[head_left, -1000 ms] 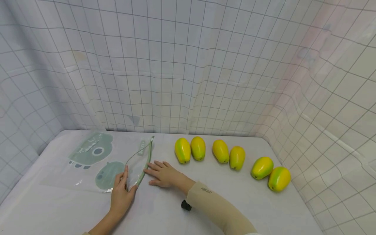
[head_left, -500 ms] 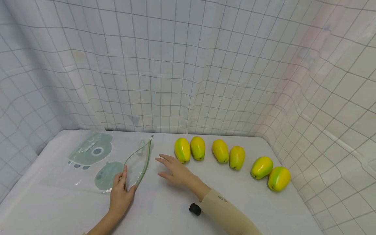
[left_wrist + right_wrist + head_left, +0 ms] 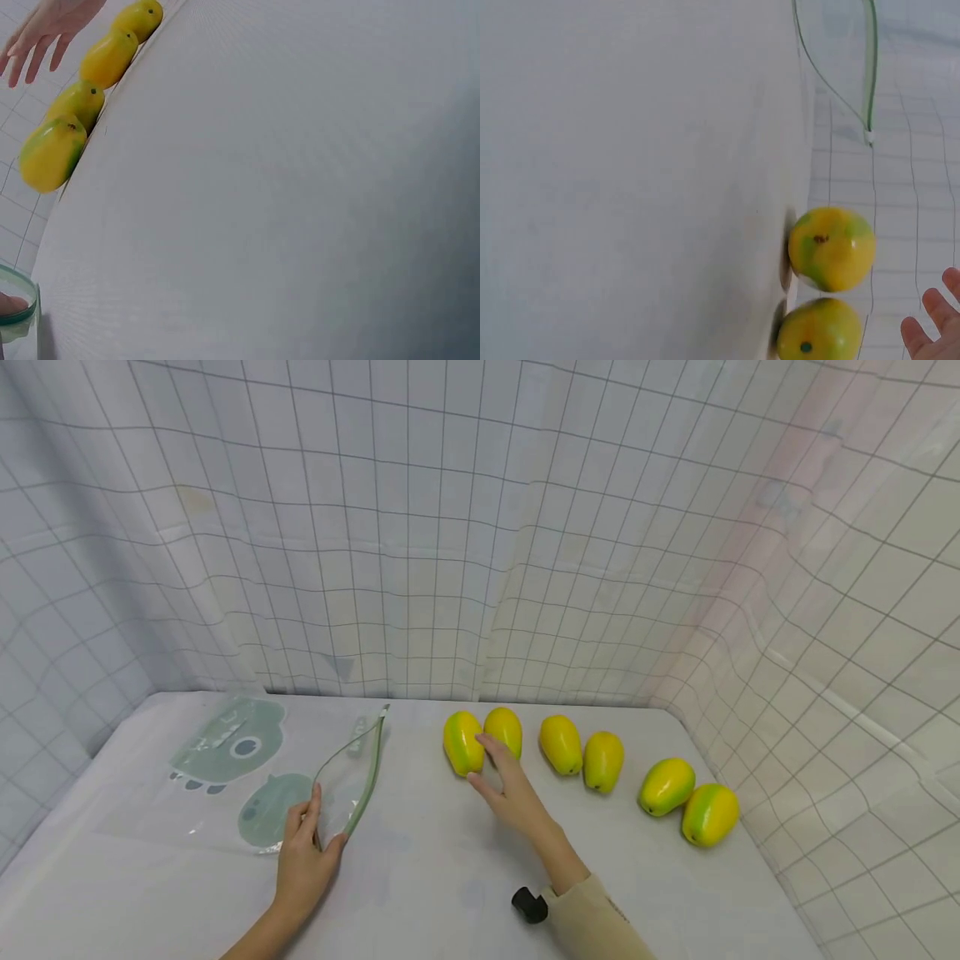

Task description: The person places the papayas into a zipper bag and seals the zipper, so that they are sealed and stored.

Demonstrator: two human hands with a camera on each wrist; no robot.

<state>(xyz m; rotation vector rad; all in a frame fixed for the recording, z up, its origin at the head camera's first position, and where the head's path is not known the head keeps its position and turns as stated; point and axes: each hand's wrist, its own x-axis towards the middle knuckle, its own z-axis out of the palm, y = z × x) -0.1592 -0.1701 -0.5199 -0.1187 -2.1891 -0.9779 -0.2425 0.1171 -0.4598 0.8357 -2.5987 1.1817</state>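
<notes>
A clear zip bag (image 3: 274, 810) with green cartoon prints lies flat on the left half of the table. Its green-edged mouth gapes to the right. My left hand (image 3: 306, 864) holds the near end of that mouth, the thumb at the right edge and the fingers at the left edge. My right hand (image 3: 517, 797) is over the two leftmost mango-like fruits, thumb and fingers spread. Its fingertips are near the leftmost yellow-green fruit (image 3: 462, 743); contact cannot be told. The second fruit (image 3: 502, 732) is partly behind the fingers. In the right wrist view, the right hand's fingers (image 3: 934, 307) appear beside both fruits.
Farther right lie another pair of the fruits (image 3: 561, 745) and, nearer the right edge, one more pair (image 3: 709, 815). A white cloth covers the table (image 3: 420, 893). Gridded white curtains (image 3: 450, 568) close in the back and sides. A small black device (image 3: 529, 905) sits at the right wrist.
The right hand has left the bag's green edge and moved right to the leftmost fruits. The left hand stays on the bag, whose mouth keeps its gap. The fruits have not moved.
</notes>
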